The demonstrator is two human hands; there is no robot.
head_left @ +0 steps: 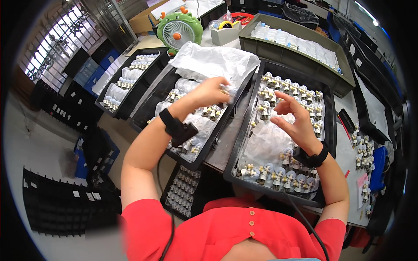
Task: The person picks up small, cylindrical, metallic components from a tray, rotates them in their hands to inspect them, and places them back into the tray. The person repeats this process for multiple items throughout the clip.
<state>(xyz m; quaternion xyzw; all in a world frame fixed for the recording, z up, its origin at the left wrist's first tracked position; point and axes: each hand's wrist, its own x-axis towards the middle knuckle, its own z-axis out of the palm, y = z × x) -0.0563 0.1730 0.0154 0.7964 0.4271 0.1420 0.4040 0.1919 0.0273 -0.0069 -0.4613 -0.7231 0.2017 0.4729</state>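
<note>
Over the middle black tray (pixel 148 114) — left hand (pixel 210 92) reaching far, wrist bent, fingers pinching a small pale figurine (pixel 228 91) at the tray's far right edge. Over the right tray (pixel 332 130) — right hand (pixel 295 119) raised, fingers spread and curled, holding nothing, above white padding (pixel 265 141) ringed by figurines.

Black trays (pixel 329 114) lined with white sheeting (pixel 265 141) are seen under both hands, filled with small white and pale-blue figurines (pixel 278 173). A black wristband (pixel 170 123) is worn on each wrist. Beyond the left hand (pixel 210 92), a green fan (pixel 178 29) with an orange centre is seen.
</note>
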